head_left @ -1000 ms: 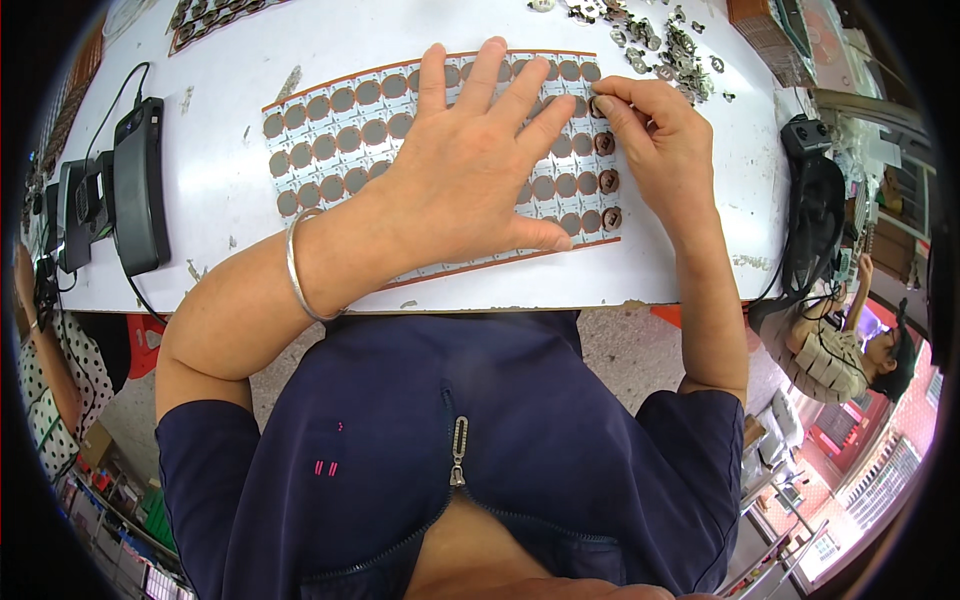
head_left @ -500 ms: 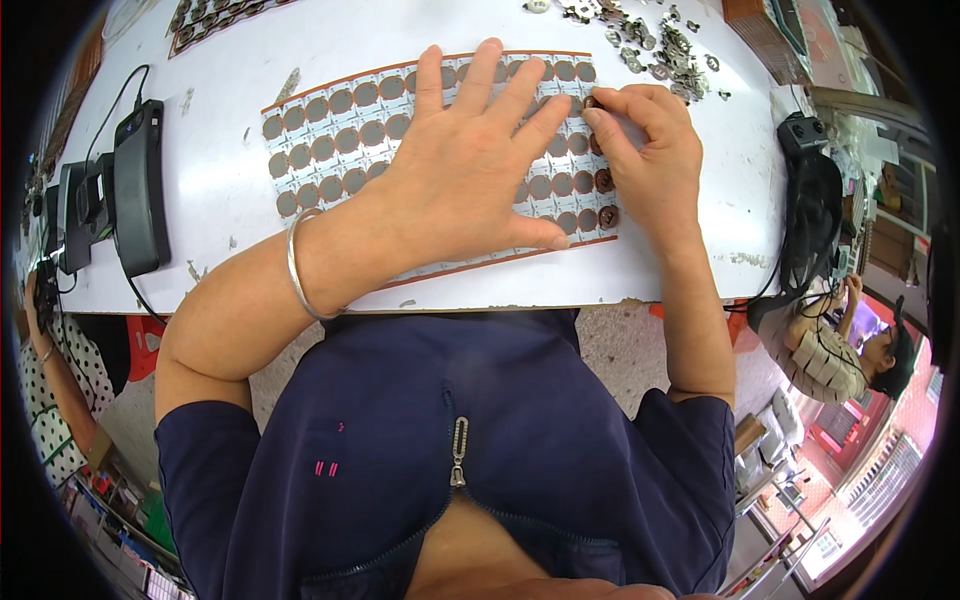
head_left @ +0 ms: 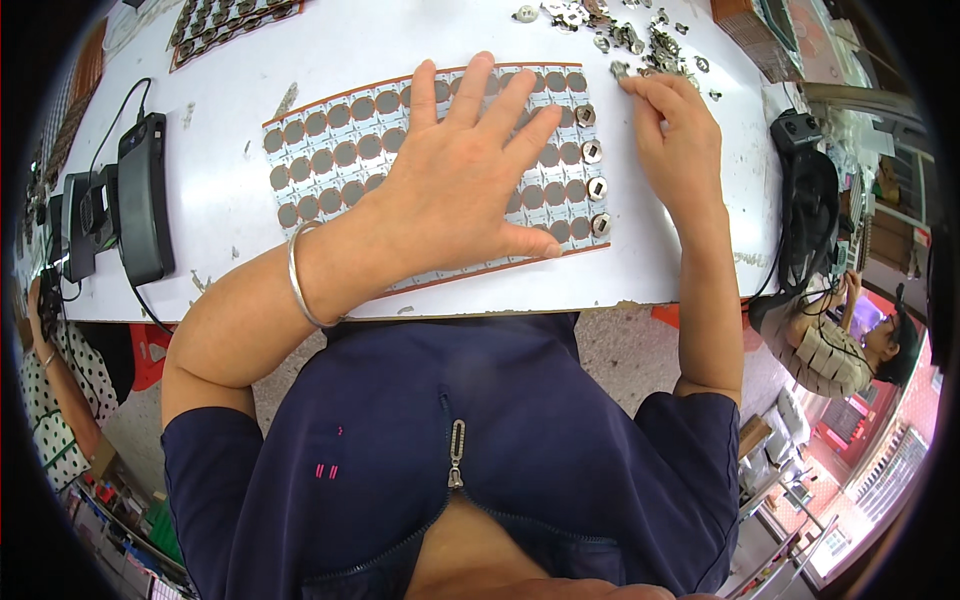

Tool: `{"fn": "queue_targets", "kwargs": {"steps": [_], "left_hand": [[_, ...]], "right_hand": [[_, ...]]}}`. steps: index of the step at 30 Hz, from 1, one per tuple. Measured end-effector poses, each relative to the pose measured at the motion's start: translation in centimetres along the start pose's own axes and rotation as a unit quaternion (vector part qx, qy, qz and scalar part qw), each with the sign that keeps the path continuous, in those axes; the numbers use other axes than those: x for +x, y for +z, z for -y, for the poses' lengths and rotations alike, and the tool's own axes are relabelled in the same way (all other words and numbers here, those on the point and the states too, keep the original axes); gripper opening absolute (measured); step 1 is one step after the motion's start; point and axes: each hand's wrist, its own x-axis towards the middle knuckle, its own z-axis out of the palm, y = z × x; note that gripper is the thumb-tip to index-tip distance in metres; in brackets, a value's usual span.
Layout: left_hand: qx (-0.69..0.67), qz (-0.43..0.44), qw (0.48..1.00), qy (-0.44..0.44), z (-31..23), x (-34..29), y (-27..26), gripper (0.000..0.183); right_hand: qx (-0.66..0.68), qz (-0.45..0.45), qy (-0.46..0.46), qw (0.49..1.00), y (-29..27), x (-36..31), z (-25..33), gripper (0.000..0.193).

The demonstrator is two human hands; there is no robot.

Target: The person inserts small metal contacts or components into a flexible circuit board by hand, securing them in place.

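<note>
A white circuit board panel [head_left: 330, 265] with rows of round grey pads and brown edge strips lies on the table. My left hand [head_left: 450, 175] rests flat across its middle, fingers spread, hiding part of the rows. Along the panel's right end sit several round silver metal pieces [head_left: 592, 152], each with a dark square in its centre. Just off the panel's upper right corner, my right hand [head_left: 680, 140] pinches thumb and fingers together at a small metal piece [head_left: 619, 70]. A loose heap of similar metal pieces [head_left: 665, 48] lies just beyond it.
More filled panels [head_left: 225, 25] lie at the far left. A black device with a cable [head_left: 143, 195] stands at the left edge. Brown stacked sheets [head_left: 755, 35] and a black bag [head_left: 805, 200] are at the right. A person [head_left: 840, 345] sits beyond the right side, another [head_left: 65, 390] at left.
My right hand has moved from the panel's right column up and right to the metal pieces. Silver pieces now show along that column. My left hand stays spread on the panel.
</note>
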Motion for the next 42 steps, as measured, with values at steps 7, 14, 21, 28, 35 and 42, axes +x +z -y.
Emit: {"fn": "queue_targets", "kwargs": {"steps": [7, 14, 21, 28, 35, 42], "left_hand": [[-0.006, 0.002, 1.000, -0.003, 0.0, 0.0, 0.0, 0.103], [-0.002, 0.001, 1.000, 0.000, -0.1, 0.0, -0.1, 0.104], [-0.003, 0.001, 1.000, 0.002, 0.0, 0.0, 0.0, 0.105], [-0.002, 0.005, 1.000, 0.000, -0.1, 0.1, -0.2, 0.105], [-0.004, 0.005, 1.000, 0.001, -0.1, 0.1, -0.1, 0.104], [-0.006, 0.004, 1.000, -0.001, 0.0, 0.0, 0.0, 0.104]], "right_hand": [[0.050, 0.014, 0.019, 0.998, -1.5, 0.1, -0.2, 0.021], [0.108, 0.093, 0.014, 0.990, -1.9, 1.1, -2.2, 0.021], [0.078, 0.093, -0.069, 0.990, -1.6, 1.2, -2.9, 0.015], [0.330, 0.126, 0.113, 0.929, -2.7, 0.2, -0.6, 0.012], [0.330, 0.230, 0.236, 0.885, -3.3, 1.6, -1.0, 0.017], [0.290, 0.318, 0.284, 0.857, -4.5, 2.1, -3.3, 0.021]]}}
